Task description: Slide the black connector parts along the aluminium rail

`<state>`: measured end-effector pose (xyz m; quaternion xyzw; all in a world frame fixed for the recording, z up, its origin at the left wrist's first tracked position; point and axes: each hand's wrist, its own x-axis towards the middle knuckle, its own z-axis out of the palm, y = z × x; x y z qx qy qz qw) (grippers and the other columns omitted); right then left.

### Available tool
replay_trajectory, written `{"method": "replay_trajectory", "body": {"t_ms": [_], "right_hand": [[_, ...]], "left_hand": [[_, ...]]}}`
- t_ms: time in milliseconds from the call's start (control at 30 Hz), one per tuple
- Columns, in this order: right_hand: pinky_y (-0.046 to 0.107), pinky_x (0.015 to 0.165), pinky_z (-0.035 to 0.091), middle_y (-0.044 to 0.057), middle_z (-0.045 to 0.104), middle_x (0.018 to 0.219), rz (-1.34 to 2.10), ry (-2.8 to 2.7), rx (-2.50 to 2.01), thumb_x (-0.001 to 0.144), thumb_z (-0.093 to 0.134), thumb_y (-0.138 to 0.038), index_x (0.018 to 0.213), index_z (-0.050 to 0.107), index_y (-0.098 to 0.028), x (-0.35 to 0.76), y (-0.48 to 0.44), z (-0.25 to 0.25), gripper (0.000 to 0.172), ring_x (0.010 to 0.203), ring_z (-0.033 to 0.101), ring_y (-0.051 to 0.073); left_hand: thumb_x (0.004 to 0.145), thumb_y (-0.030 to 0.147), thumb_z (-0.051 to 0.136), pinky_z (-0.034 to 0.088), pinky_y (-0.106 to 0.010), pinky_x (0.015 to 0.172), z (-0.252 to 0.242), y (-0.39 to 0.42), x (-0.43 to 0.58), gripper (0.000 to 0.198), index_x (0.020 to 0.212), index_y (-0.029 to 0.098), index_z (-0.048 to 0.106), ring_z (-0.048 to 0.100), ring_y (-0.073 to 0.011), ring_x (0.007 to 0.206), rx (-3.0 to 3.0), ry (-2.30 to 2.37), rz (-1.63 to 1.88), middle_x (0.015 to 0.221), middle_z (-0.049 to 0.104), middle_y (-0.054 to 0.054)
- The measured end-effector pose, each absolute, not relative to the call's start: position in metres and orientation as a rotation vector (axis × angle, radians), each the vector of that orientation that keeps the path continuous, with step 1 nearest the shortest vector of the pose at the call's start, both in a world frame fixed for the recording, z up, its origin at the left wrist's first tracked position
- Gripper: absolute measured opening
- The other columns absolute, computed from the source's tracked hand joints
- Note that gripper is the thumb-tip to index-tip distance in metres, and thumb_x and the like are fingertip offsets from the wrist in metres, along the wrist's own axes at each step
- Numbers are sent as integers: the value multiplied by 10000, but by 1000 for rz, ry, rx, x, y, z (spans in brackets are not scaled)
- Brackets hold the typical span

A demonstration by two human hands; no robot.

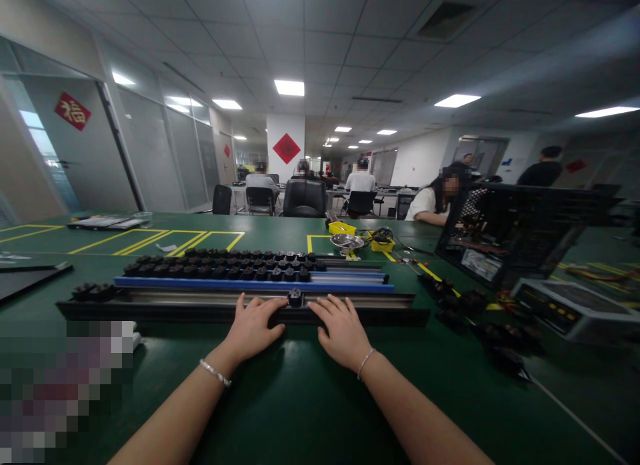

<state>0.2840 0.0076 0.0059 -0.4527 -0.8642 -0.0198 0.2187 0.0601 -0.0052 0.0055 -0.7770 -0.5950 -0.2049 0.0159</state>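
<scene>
My left hand and my right hand lie side by side on the near edge of a long black rail that runs across the green table. Their fingers are stretched out and rest flat on the rail. Between the fingertips sits a small black part in the rail's channel; neither hand grips it. Behind it lie a blue rail and rows of several black parts on further rails. Each wrist wears a thin bracelet.
An open black computer case stands at the right with black cables and a flat unit in front. A yellow tray and metal bowl sit further back. People sit at desks beyond.
</scene>
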Motion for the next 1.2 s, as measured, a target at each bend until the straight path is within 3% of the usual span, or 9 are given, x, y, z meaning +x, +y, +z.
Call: {"method": "replay_trajectory", "body": {"t_ms": [267, 600, 1200], "right_hand": [[477, 1044, 57, -20, 414, 1329, -74, -2448, -1324, 753, 453, -251, 1293, 359, -372, 282, 6, 6, 562, 1241, 281, 214], [499, 1019, 51, 13, 494, 1201, -118, -2411, -1363, 735, 486, -261, 1268, 371, -403, 273, 6, 5, 563, 1141, 363, 220], [482, 993, 100, 25, 525, 1115, -186, -2402, -1408, 728, 493, -274, 1256, 378, -374, 269, 7, 6, 549, 1023, 423, 218]], "left_hand": [[745, 403, 488, 4, -604, 1016, 4, -5, 60, 472, 1214, 383, 431, 479, -230, 1059, -2390, -1848, -625, 1212, 567, 49], [746, 410, 484, -21, -592, 1015, 6, -5, 63, 467, 1211, 397, 442, 478, -231, 1053, -2379, -1858, -600, 1176, 586, 37], [733, 416, 490, -26, -597, 1004, 5, -4, 66, 475, 1206, 411, 442, 475, -232, 1042, -2361, -1866, -556, 1073, 604, 22]]}}
